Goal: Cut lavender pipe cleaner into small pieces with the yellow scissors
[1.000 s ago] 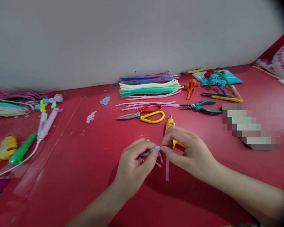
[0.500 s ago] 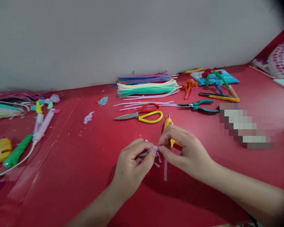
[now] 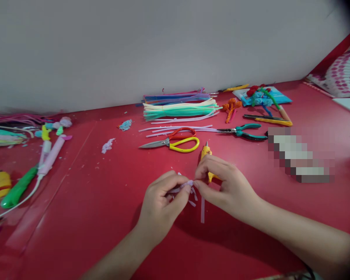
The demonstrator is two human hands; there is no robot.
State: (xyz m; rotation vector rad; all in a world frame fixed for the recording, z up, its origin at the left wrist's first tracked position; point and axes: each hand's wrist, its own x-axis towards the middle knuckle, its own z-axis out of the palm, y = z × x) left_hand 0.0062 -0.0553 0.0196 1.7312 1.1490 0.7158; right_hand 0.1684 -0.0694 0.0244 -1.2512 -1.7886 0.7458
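Between thumb and forefinger, my left hand point(image 3: 163, 198) pinches a small bundle of lavender pipe cleaners point(image 3: 189, 184), its short ends sticking out below. My right hand point(image 3: 221, 179) is closed in a pinch at the bundle's right end; its fingertips meet the left hand's there. A yellow glue gun point(image 3: 206, 151) lies behind the right hand, nozzle pointing away, mostly covered by the fingers. In line with it, a pale translucent stick point(image 3: 202, 212) shows below the hands. Scissors point(image 3: 184, 144) with red and yellow handles lie just beyond.
Pliers point(image 3: 245, 132) with teal handles rest beside loose lavender pipe cleaners point(image 3: 177, 128). Behind are bundled pipe cleaners point(image 3: 181, 110) and orange twisted pieces point(image 3: 230, 109). On the left lie fluffy scraps point(image 3: 107, 145), a green-handled tool point(image 3: 19, 188) and a white cord point(image 3: 26, 204). A blurred-out object point(image 3: 300, 155) is at right.
The view has shifted slightly, so the table things appear a little further left. Both hands keep almost the same pinch on the lavender bundle.
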